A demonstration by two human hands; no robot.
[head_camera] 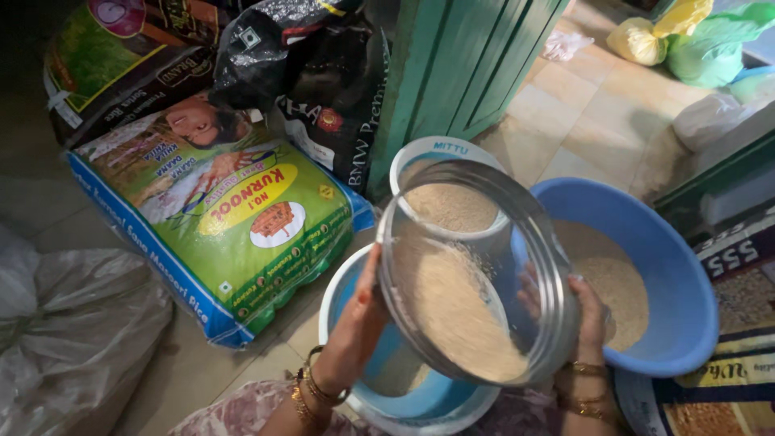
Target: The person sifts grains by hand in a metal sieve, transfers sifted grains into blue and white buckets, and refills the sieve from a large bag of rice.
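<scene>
Tilting a round metal sieve (472, 274) of flour, both hands grip its rim.

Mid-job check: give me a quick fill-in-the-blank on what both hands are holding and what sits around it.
Both hands, left hand and right hand, hold a round metal ____.
The sieve is tilted, holding pale ____.
Right of it stands a wide ____ basin.
A printed green sack lies on the ____.

Missing: sieve; grain; blue; floor

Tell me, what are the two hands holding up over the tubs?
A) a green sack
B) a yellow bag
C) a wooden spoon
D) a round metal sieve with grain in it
D: both the left hand and right hand grip the rim of a tilted round sieve with grain inside.
</scene>
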